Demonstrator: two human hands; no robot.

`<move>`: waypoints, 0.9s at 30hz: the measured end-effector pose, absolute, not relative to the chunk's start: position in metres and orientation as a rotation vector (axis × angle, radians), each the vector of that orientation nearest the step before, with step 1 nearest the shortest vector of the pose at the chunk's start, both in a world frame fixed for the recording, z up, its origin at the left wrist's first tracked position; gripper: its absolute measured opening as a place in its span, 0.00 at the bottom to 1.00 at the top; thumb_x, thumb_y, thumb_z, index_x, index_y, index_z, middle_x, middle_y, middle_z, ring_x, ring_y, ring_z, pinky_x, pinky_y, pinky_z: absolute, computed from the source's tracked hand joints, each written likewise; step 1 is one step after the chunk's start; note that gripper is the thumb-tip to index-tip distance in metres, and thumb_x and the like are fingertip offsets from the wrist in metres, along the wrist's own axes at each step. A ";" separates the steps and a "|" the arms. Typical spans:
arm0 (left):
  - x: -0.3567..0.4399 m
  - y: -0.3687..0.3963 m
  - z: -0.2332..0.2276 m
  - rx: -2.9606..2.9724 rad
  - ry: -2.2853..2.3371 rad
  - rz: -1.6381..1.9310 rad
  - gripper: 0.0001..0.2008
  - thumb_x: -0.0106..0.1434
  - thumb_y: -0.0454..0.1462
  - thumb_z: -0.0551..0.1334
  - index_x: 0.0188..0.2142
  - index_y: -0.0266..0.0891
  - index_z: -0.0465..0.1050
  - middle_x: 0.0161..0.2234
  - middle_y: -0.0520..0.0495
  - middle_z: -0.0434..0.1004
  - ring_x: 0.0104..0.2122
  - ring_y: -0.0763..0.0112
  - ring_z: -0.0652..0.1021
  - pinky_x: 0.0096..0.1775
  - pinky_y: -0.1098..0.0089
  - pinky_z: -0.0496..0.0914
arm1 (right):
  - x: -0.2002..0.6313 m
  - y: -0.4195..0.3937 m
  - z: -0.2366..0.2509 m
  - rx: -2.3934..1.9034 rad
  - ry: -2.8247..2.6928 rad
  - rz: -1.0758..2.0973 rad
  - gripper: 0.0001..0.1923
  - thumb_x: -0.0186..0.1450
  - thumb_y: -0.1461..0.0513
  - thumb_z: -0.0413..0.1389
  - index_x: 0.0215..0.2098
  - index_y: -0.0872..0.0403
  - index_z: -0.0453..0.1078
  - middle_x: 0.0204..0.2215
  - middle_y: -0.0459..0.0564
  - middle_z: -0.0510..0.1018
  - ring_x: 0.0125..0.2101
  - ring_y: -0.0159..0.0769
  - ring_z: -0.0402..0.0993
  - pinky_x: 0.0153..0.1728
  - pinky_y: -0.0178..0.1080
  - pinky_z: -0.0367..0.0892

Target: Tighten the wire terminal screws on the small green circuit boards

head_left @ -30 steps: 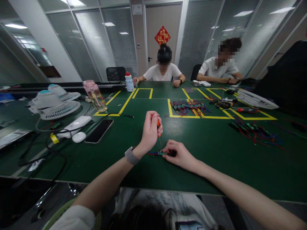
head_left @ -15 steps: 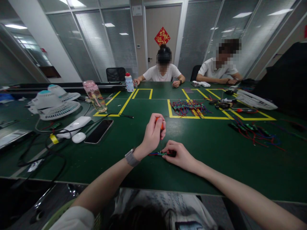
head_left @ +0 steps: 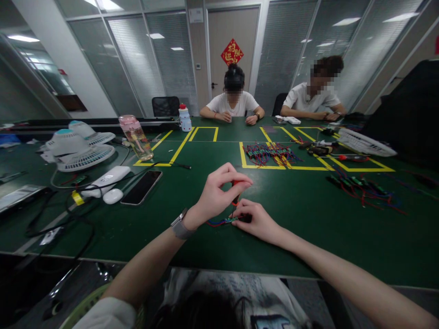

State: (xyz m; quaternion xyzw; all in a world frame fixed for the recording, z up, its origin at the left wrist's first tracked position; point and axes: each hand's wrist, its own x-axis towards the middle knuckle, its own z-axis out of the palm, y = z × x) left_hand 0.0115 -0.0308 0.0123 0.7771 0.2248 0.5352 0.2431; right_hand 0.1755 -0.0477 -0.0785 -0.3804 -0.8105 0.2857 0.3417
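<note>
The near edge of the green table [head_left: 343, 256] ran just in front of your lap, and your arms reached over it. The little green board [head_left: 229, 220] lay past that edge, with red and blue wires [head_left: 215, 224] poking out to the left. Your right hand [head_left: 257, 221] pinched its right end between thumb and finger. Your left hand [head_left: 221, 187] was closed round the red handle of a screwdriver [head_left: 235, 200], which pointed down at the board; I could not tell if its tip touched. Your hands were close, with little room between them, but smooth table top spread out ahead and to the right. On your left, the phone [head_left: 141, 188] lay well apart from your hand. Farther off, yellow tape [head_left: 264, 167] made boxes on the table, and a pile of boards and wires [head_left: 270, 153] sat across some. At the far side sat one person [head_left: 231, 105] and another person [head_left: 317, 101], with glass walls [head_left: 171, 55] and a door [head_left: 219, 27] behind
</note>
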 end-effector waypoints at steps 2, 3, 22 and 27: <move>0.009 -0.029 0.011 2.189 0.635 1.515 0.07 0.61 0.39 0.64 0.33 0.39 0.79 0.27 0.49 0.69 0.29 0.73 0.71 0.33 0.72 0.67 | 0.175 -0.048 -0.079 -0.994 -2.112 0.741 0.05 0.58 0.67 0.62 0.32 0.54 0.78 0.29 0.47 0.72 0.29 0.33 0.70 0.29 0.34 0.66; 0.007 -0.028 0.011 2.218 0.628 1.503 0.07 0.62 0.40 0.64 0.34 0.39 0.79 0.28 0.49 0.69 0.29 0.73 0.71 0.33 0.72 0.67 | 0.175 -0.049 -0.079 -1.001 -2.114 0.732 0.05 0.58 0.67 0.62 0.32 0.54 0.78 0.29 0.47 0.72 0.29 0.33 0.70 0.29 0.35 0.66; 0.000 -0.021 0.012 2.242 0.741 1.539 0.07 0.61 0.37 0.65 0.38 0.39 0.79 0.29 0.50 0.70 0.31 0.73 0.72 0.36 0.72 0.68 | 0.180 -0.043 -0.078 -1.052 -2.110 0.702 0.02 0.57 0.66 0.63 0.30 0.56 0.78 0.26 0.47 0.73 0.26 0.31 0.69 0.26 0.33 0.63; 0.000 -0.020 0.012 2.227 0.621 1.405 0.14 0.69 0.35 0.53 0.48 0.40 0.74 0.39 0.45 0.74 0.40 0.69 0.74 0.42 0.68 0.69 | 0.181 -0.042 -0.080 -1.040 -2.105 0.691 0.02 0.57 0.66 0.63 0.30 0.56 0.77 0.26 0.47 0.73 0.26 0.31 0.69 0.27 0.33 0.63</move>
